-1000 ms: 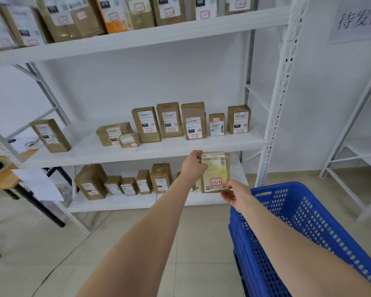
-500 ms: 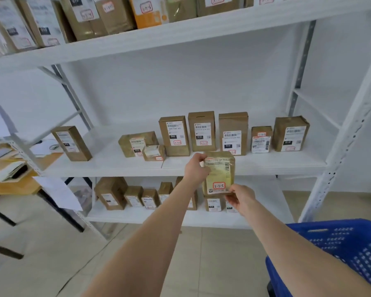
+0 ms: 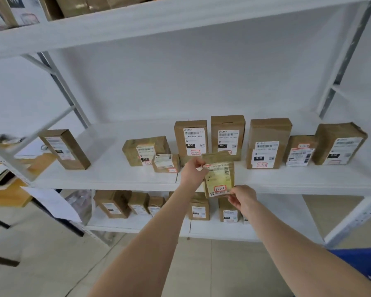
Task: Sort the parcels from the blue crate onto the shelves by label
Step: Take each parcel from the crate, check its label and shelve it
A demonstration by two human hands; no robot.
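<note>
A small flat yellowish parcel point(image 3: 219, 177) with a red-boxed label reading 3-3-5 is held upright in front of the middle shelf point(image 3: 107, 174). My left hand point(image 3: 193, 170) pinches its upper left corner, while my right hand point(image 3: 242, 197) pinches its lower right corner. Behind it on the middle shelf stands a row of brown labelled boxes point(image 3: 268, 143). Only a corner of the blue crate point(image 3: 364, 266) shows at the lower right.
The lower shelf point(image 3: 137, 224) carries several small brown boxes. More parcels point(image 3: 19, 11) sit on the top shelf. A lone box point(image 3: 64, 148) stands at the middle shelf's left. A wooden desk point(image 3: 7, 189) with papers lies left; a white upright point(image 3: 351, 219) rises at right.
The view has moved closer to the shelves and the blue crate has slid almost out of frame. Both hands have carried the parcel up to the middle shelf's front edge.
</note>
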